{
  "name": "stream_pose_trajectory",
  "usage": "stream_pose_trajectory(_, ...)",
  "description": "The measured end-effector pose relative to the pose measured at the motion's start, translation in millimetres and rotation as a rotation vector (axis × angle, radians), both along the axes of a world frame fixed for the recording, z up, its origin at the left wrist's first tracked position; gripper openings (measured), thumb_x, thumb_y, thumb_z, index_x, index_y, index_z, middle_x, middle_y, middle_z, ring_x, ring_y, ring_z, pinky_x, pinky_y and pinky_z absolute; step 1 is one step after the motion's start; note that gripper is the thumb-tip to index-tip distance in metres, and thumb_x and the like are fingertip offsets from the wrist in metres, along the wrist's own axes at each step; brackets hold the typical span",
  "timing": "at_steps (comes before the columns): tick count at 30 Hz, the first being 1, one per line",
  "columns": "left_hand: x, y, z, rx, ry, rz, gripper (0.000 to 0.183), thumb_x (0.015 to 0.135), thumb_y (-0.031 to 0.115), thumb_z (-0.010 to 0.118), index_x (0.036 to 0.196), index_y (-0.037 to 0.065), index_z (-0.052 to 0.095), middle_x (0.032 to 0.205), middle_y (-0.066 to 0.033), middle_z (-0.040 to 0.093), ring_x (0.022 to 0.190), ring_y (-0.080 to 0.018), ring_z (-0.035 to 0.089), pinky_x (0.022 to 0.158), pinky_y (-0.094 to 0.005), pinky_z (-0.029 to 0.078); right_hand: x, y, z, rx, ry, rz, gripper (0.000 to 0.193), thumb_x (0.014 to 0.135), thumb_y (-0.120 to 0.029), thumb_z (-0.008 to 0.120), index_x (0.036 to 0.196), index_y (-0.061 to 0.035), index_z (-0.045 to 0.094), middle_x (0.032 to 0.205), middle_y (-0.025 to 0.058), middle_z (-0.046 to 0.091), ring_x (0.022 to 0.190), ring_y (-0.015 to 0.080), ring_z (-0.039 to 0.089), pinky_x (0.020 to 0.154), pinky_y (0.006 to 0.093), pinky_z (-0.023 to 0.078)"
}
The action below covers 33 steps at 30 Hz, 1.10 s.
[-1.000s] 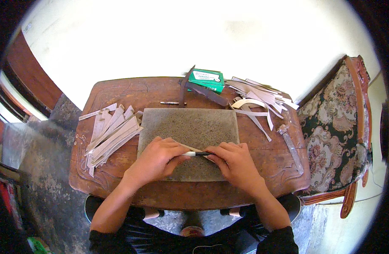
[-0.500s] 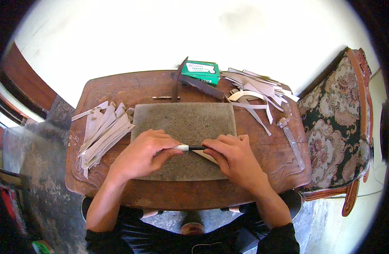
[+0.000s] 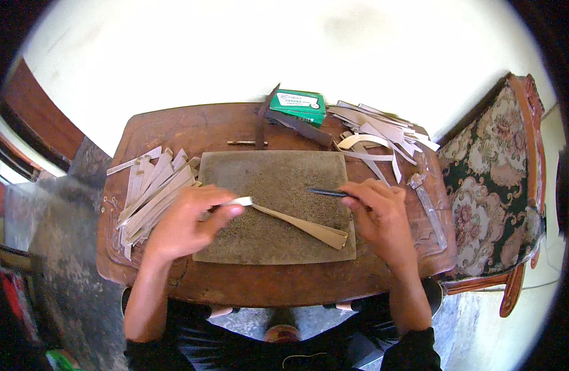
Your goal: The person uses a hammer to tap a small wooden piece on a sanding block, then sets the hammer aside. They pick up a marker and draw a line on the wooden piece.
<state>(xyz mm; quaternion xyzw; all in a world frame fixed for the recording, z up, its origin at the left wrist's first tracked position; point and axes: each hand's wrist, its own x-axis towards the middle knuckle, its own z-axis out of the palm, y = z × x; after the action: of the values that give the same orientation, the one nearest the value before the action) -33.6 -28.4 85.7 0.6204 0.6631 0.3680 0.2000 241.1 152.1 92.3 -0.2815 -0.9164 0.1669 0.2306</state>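
My left hand (image 3: pixel 204 219), over the left side of the grey board (image 3: pixel 266 170), pinches a short white piece between thumb and fingers. This piece meets the narrow end of a tan tapered strip (image 3: pixel 309 227) and looks like its curled end. The strip's wide end points to the lower right of the board. At the board's right edge, my right hand (image 3: pixel 377 213) grips a slim dark rod (image 3: pixel 325 192), its free end pointing left. The rod is apart from the strip.
Flat strips (image 3: pixel 154 191) are piled on the wooden table's left. Pale offcuts (image 3: pixel 383 133) lie at the back right, beside a green box (image 3: pixel 297 105). A hammer (image 3: pixel 259 130) lies behind the board, and a narrow translucent tool (image 3: pixel 428 207) on the right. An upholstered chair (image 3: pixel 488 198) stands rightward.
My hands have moved apart, the left to the left and the right to the right and up. The dark rod has separated from the white piece, and more of the tan strip shows.
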Motion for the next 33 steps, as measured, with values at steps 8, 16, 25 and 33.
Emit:
stream_pose_trajectory(8,10.8,36.9,-61.9,0.157,0.282,0.174,0.023,0.092,0.012,0.073,0.114,0.004,0.072,0.091,-0.0130,0.060,0.086,-0.0296,0.060,0.076,-0.0393,0.048,-10.2,-7.2,-13.6,-0.100,0.033,0.023,0.017,0.094,-0.018,0.070,0.111,-0.0142,0.071,0.100,0.0044,0.073,0.094,0.0236,0.066,0.092,0.0414,0.038)
stream_pose_trajectory(16,13.2,26.1,-58.7,0.174,0.168,0.285,0.025,0.090,0.010,0.073,0.113,0.004,0.069,0.094,-0.0136,0.062,0.091,-0.0336,0.062,0.081,-0.0417,0.050,-14.6,-8.8,-21.3,-0.484,0.242,0.050,0.020,0.097,-0.009,0.066,0.117,-0.0080,0.065,0.089,0.0158,0.075,0.082,0.0297,0.074,0.074,0.0359,0.055)
stream_pose_trajectory(25,13.7,10.8,-70.3,0.132,0.166,0.135,0.016,0.086,0.002,0.073,0.102,0.003,0.070,0.096,-0.0145,0.063,0.093,-0.0349,0.063,0.080,-0.0423,0.051,-10.8,-2.4,-15.5,-1.119,0.490,0.226,0.024,0.101,-0.010,0.059,0.124,-0.0043,0.057,0.104,0.0141,0.074,0.102,0.0175,0.069,0.082,0.0284,0.054)
stream_pose_trajectory(33,38.8,7.0,-81.0,0.225,0.259,0.102,0.015,0.084,0.004,0.073,0.099,0.008,0.071,0.097,-0.0096,0.063,0.094,-0.0320,0.062,0.083,-0.0424,0.049,-9.8,-14.2,-25.3,-0.870,0.517,0.231,0.026,0.107,-0.028,0.054,0.112,-0.0040,0.060,0.085,0.0036,0.062,0.077,0.0127,0.065,0.071,0.0259,0.050)
